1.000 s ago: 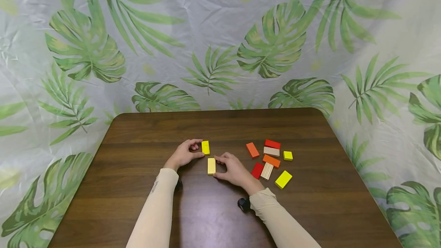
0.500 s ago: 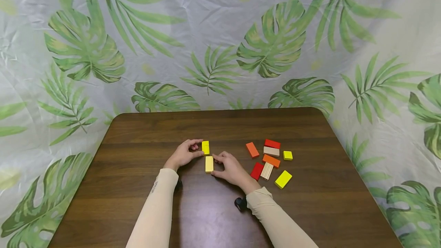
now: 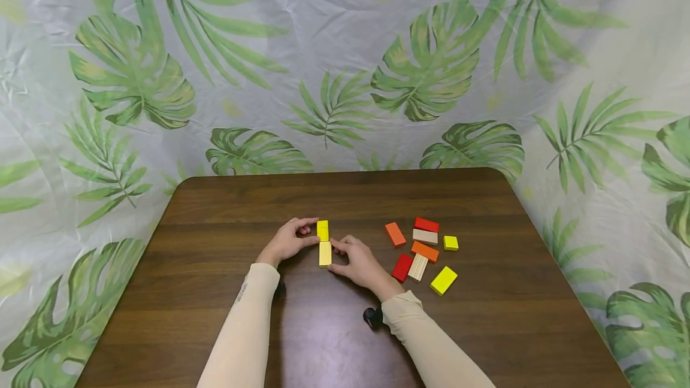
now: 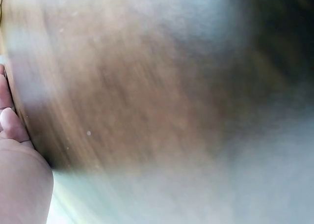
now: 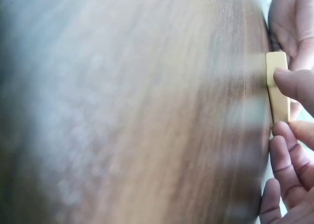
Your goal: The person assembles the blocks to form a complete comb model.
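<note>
In the head view two blocks lie end to end on the table, apparently touching. The far one is a bright yellow block [image 3: 323,230]; the nearer is a pale yellow block [image 3: 325,254]. My left hand [image 3: 288,241] holds the bright yellow block from its left, index finger at the far corner and thumb at the near corner. From the right, my right hand [image 3: 360,263] pinches the pale block, thumb at its near end and index finger near its far end. The right wrist view shows that pale block [image 5: 279,103] between fingertips. Only part of my left hand [image 4: 19,180] shows in the left wrist view.
Right of my hands lie loose blocks: orange [image 3: 395,235], red [image 3: 426,224], greyish beige [image 3: 425,236], another orange [image 3: 424,251], another red [image 3: 402,267], a ridged pale one [image 3: 417,267], a small yellow [image 3: 450,243] and a larger yellow [image 3: 444,281]. A leaf-patterned curtain hangs behind the table [image 3: 215,316].
My right hand has slid the pale yellow block left and away from me, closing the gap to the bright yellow block. My left hand has stayed almost still; its block shifted slightly right.
</note>
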A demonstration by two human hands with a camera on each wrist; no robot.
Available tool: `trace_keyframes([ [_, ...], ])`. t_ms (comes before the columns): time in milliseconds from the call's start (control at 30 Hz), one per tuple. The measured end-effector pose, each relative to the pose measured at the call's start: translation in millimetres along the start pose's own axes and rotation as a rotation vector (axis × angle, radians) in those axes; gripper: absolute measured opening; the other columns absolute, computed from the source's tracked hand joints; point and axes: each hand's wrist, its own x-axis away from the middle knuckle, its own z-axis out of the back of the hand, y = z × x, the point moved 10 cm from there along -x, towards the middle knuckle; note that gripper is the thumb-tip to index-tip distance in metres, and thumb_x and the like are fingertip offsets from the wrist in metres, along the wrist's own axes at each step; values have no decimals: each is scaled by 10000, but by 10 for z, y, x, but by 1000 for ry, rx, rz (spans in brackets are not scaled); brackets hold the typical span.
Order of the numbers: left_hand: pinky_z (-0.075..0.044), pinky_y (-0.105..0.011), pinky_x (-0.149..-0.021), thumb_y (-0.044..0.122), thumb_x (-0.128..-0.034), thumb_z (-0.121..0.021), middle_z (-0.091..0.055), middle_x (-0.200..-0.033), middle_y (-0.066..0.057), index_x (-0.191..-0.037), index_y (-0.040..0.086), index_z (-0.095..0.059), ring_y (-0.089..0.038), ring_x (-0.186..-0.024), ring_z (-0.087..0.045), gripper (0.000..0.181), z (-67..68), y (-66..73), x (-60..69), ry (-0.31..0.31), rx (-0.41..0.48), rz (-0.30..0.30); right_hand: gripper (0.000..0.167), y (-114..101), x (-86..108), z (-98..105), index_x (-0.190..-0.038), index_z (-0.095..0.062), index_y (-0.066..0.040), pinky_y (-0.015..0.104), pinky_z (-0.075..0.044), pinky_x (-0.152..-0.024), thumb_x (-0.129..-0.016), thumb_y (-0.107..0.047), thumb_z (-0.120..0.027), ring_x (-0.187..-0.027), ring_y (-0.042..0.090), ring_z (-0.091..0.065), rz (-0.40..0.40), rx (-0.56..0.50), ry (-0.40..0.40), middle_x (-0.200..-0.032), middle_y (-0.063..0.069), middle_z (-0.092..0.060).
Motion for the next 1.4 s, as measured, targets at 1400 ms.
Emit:
trace_keyframes([
  [1400, -460, -376, -963, 237, -987, -800, -616, -1137, -74, -1490, 176, -661, -226, -1055, -547, 525, -13, -10, -16, 9, 11, 11, 690, -100, 12, 48, -1510, -615, -72, 438, -401, -913, -928, -345, -864, -971, 169, -577, -129, -37, -57, -1100, 41, -637],
])
